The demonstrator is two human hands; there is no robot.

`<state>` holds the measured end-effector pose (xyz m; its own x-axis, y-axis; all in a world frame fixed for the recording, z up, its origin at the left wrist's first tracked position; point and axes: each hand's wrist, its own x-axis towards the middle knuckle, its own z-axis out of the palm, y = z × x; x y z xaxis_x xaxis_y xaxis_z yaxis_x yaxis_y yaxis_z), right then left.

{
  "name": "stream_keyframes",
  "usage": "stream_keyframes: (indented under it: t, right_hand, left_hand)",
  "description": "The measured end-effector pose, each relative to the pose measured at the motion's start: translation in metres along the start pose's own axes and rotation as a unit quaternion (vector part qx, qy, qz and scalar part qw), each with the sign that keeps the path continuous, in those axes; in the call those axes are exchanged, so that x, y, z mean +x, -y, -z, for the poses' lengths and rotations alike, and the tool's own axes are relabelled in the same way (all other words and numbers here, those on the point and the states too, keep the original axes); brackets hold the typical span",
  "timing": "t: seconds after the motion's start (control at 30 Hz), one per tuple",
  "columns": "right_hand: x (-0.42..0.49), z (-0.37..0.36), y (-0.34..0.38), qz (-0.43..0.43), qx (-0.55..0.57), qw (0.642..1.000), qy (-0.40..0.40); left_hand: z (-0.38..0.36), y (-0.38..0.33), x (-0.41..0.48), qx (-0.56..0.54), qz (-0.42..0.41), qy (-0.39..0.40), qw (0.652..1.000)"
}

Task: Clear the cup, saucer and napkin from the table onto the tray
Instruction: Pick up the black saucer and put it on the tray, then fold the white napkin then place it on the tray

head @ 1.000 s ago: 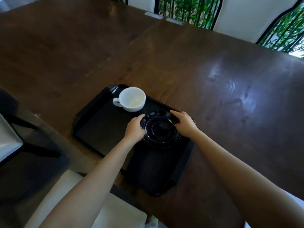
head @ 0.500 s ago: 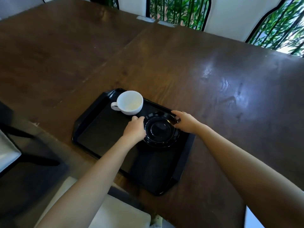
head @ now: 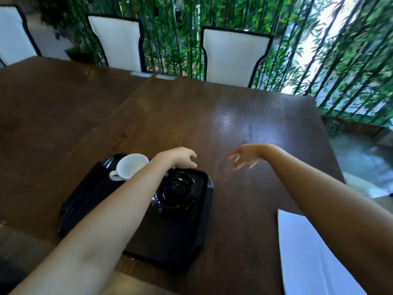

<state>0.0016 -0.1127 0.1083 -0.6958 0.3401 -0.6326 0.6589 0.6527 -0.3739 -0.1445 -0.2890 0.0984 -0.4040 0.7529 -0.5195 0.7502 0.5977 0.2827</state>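
Resting on tray (head: 204,213): white cup (head: 130,166), black saucer (head: 175,191). Left hand (head: 178,157) over far rim — fingers loose, empty. Right hand (head: 244,156) above surface (head: 244,116) — fingers spread, empty.

The left forearm (head: 119,211) crosses the tray (head: 187,241) and hides its middle, along with the near side of the white cup (head: 130,166) and the left rim of the black saucer (head: 176,191); whether the left hand (head: 177,157) touches the tray's far rim cannot be told, for its fingertips blur over the edge; the right hand (head: 244,155) is smeared by motion, fingers indistinct, above the worktop (head: 244,116); a white sheet-like shape (head: 308,252) at the lower right is cut by the frame and half covered by the right arm, so what it is stays unclear; the bamboo (head: 340,60) behind is blurred; the left chair (head: 12,33) is cropped.
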Motion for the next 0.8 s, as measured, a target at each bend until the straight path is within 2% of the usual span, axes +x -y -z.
stream_keyframes:
  t: [0.2, 0.37, 0.63, 0.8]
  right_hand:
    - [-0.051, 0.036, -0.053, -0.043, 0.002, 0.998, -0.049]
    - [-0.086, 0.041, -0.119, -0.072, 0.025, 0.994, -0.073]
    - [-0.115, -0.005, -0.229, -0.095, 0.047, 0.992, -0.073]
    - [-0.112, -0.072, -0.281, -0.077, -0.013, 0.99, -0.122]
  left_hand:
    - [0.028, -0.072, 0.013, 0.056, -0.053, -0.035, 0.996]
    - [0.013, -0.143, 0.024, 0.07, -0.096, -0.04, 0.992]
    - [-0.069, -0.23, 0.035, 0.089, -0.112, 0.029, 0.989]
    - [-0.158, -0.271, 0.035, 0.114, -0.104, -0.006, 0.988]
